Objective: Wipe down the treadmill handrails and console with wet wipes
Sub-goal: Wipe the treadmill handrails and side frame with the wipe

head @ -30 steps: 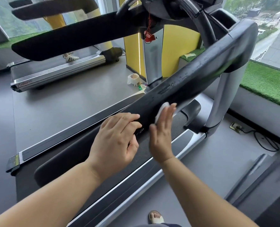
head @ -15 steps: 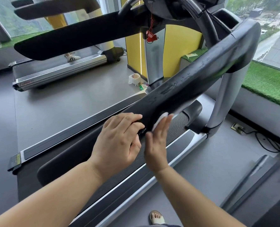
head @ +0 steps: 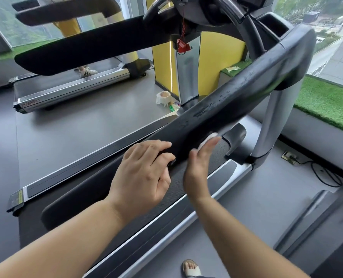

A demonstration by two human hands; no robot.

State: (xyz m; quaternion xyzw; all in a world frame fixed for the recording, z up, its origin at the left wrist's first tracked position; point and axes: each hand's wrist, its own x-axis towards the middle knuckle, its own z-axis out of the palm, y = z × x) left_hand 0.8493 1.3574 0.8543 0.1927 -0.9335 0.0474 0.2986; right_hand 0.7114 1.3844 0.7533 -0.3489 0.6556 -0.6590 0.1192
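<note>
Left hand holds the black handrail with curled fingers; right hand, fingers straight, presses a white wet wipe against its side

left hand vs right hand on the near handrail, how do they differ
The left hand lies on top of the handrail with its fingers curled over it; the right hand stands edge-on against the rail's side with its fingers straight. The left hand has no wipe; the right hand presses a white wet wipe to the rail. Both are bare and touch the same black handrail.
</note>
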